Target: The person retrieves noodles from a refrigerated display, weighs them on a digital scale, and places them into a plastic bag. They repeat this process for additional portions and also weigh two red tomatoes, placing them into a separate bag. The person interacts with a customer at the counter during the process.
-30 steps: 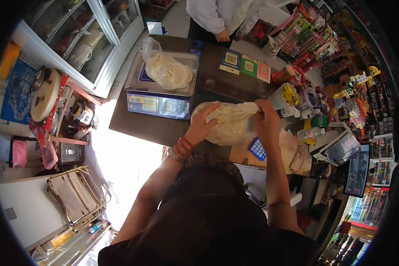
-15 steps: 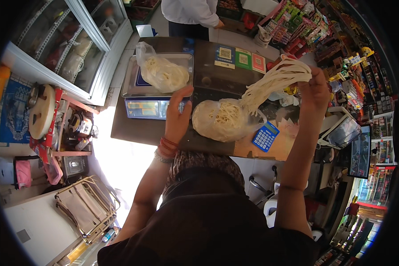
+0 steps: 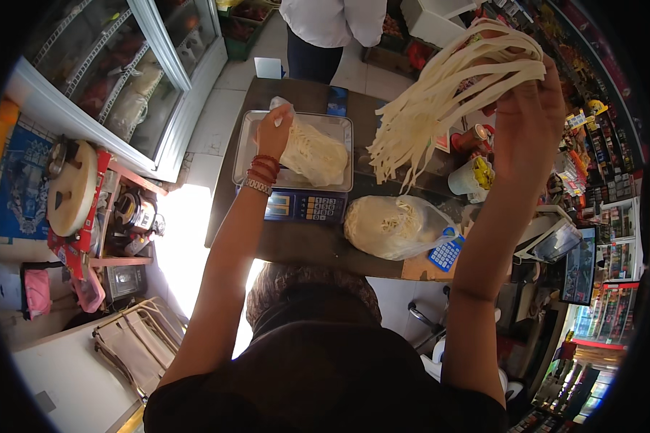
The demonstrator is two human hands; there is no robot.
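Observation:
My right hand (image 3: pixel 531 115) is raised over the right of the table, closed round a bundle of flat pale noodles (image 3: pixel 433 94) whose strands hang down to the left. On the blue weighing scale (image 3: pixel 307 206) with its metal tray lies a clear plastic bag of noodles (image 3: pixel 314 155). My left hand (image 3: pixel 273 133) pinches the upper left edge of that bag; red bracelets ring the wrist. A second plastic bag of noodles (image 3: pixel 383 227) rests on the table right of the scale, below the hanging strands. Its open end faces a blue calculator (image 3: pixel 446 252).
The dark table (image 3: pixel 296 242) stands in front of me. Beyond it a person in a white shirt (image 3: pixel 328 22) stands with their back turned. A white tub (image 3: pixel 469 179) and a red-brown cup (image 3: pixel 471 138) sit at the right. A glass-door fridge (image 3: pixel 126 86) is at the left.
My right hand has lifted the noodles up and away from the second bag. My left hand has moved from the scale's front right to the bag on the tray and taken its edge.

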